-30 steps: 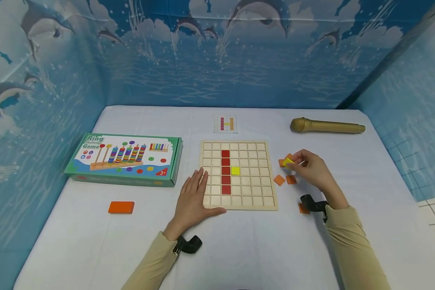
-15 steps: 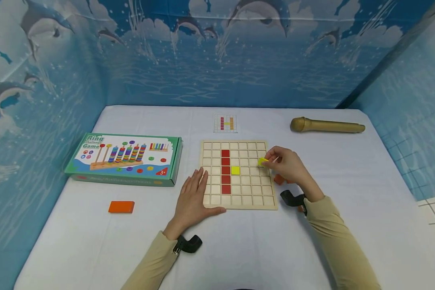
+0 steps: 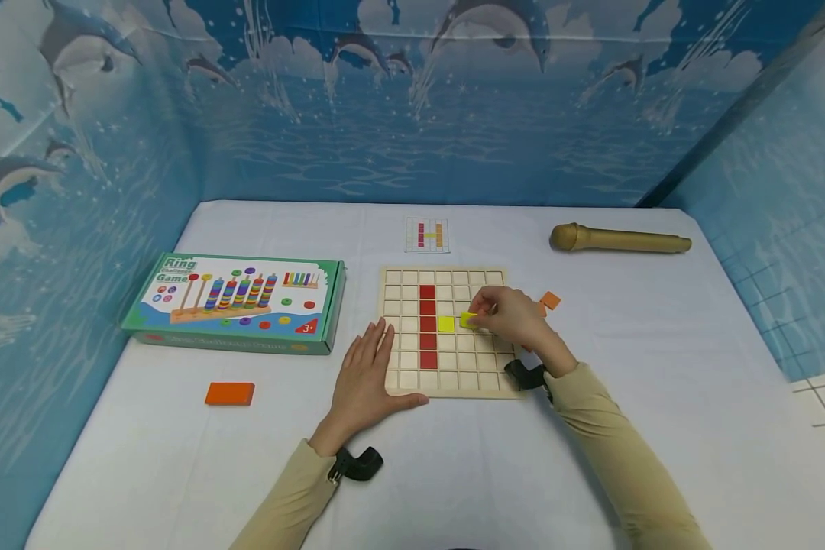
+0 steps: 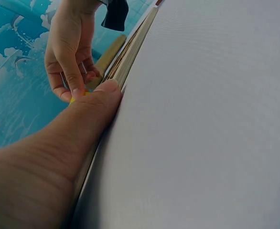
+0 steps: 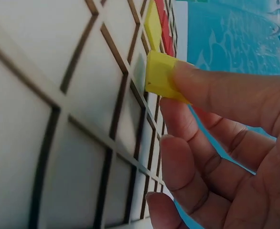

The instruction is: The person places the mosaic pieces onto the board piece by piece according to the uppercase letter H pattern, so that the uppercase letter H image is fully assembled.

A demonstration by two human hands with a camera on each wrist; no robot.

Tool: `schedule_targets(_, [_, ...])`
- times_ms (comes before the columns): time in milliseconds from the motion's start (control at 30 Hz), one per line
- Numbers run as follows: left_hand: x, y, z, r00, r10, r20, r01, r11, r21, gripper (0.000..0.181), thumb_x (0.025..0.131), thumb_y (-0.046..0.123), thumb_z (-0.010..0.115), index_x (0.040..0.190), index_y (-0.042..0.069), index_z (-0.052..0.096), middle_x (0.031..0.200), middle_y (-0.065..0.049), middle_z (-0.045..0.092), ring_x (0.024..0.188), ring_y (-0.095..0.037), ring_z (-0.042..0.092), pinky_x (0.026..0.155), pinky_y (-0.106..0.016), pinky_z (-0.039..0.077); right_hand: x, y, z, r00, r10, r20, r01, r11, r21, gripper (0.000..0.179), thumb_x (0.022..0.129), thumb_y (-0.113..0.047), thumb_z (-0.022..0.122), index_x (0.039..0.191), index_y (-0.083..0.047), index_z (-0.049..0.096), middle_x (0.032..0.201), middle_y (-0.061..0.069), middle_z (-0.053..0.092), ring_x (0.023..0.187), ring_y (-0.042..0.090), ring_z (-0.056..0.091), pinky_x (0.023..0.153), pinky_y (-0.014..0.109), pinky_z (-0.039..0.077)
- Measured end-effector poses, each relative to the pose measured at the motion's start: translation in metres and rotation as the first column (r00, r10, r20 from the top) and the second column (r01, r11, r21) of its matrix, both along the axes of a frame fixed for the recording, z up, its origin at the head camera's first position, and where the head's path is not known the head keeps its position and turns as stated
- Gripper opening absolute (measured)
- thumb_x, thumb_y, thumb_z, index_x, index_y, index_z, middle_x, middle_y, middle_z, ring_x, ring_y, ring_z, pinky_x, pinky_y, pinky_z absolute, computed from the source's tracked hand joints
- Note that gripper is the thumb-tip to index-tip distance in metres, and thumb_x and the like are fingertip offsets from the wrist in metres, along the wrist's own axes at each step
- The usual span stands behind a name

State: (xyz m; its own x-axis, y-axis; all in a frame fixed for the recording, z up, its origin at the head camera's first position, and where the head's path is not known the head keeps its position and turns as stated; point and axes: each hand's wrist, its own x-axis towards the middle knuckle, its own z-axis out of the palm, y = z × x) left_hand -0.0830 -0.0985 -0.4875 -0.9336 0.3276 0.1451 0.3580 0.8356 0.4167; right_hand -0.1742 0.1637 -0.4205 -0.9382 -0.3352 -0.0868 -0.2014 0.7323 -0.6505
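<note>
A wooden grid board (image 3: 412,380) lies on the white table, with a column of red square tiles (image 3: 428,324) set in its cells. Just right of that column, one yellow tile (image 3: 446,324) sits in a cell. My right hand (image 3: 516,317) pinches a second yellow tile (image 5: 161,74) between thumb and fingers, tilted close over the grid beside the first. On the board's left edge and near corner rests my left hand (image 3: 360,378), fingers spread and straight; its thumb (image 4: 97,102) lies along the front edge in the left wrist view.
Orange square tiles (image 3: 550,300) lie right of the board, partly hidden by my right hand. Behind the board is a small pattern card (image 3: 427,235). A Ring Challenge Game box (image 3: 237,305) and an orange block (image 3: 230,393) are at left. A gold-coloured microphone-shaped object (image 3: 620,238) lies back right.
My right hand has carried the yellow tile left, from the loose orange tiles to over the grid beside the first yellow tile. The left hand has stayed in place.
</note>
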Motion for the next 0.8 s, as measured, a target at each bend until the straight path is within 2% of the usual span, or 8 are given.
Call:
schedule_targets(167, [0.000,0.000,0.000,1.000,-0.001,0.002,0.001,1.000,0.001,0.114,0.069,0.069,0.068,0.150,0.002,0.023,0.155,-0.012,0.017,0.142,-0.025,0.008,0.113,-0.041,0.008,-0.002,-0.006,-0.004,1.000,-0.003,0.010,0.003,0.999,0.034,0.011,0.082,-0.016,0.074,0.085,-0.011,0.065,0.076,0.000,0.059,0.067,0.018,0.052,0.060,0.031,0.039])
schedule_targets(433, [0.001,0.000,0.000,1.000,0.001,-0.001,-0.001,1.000,-0.001,0.114,0.069,0.069,0.068,0.150,0.003,0.023,0.155,-0.012,0.018,0.142,-0.025,0.008,0.113,-0.040,0.008,-0.001,-0.012,-0.002,1.000,0.019,0.008,-0.020,0.992,0.126,0.008,0.083,-0.016,0.072,0.087,-0.011,0.067,0.074,-0.002,0.060,0.065,0.016,0.053,0.057,0.030,0.039])
schedule_targets(800, [0.001,-0.001,0.001,1.000,0.000,-0.003,0.000,1.000,0.005,0.115,0.069,0.069,0.067,0.150,0.002,0.022,0.156,-0.012,0.017,0.143,-0.025,0.008,0.113,-0.039,0.008,0.004,-0.012,-0.001,1.000,0.015,-0.008,-0.014,0.988,0.155,0.006,0.084,-0.014,0.071,0.089,-0.012,0.073,0.077,-0.003,0.063,0.066,0.015,0.053,0.056,0.030,0.040])
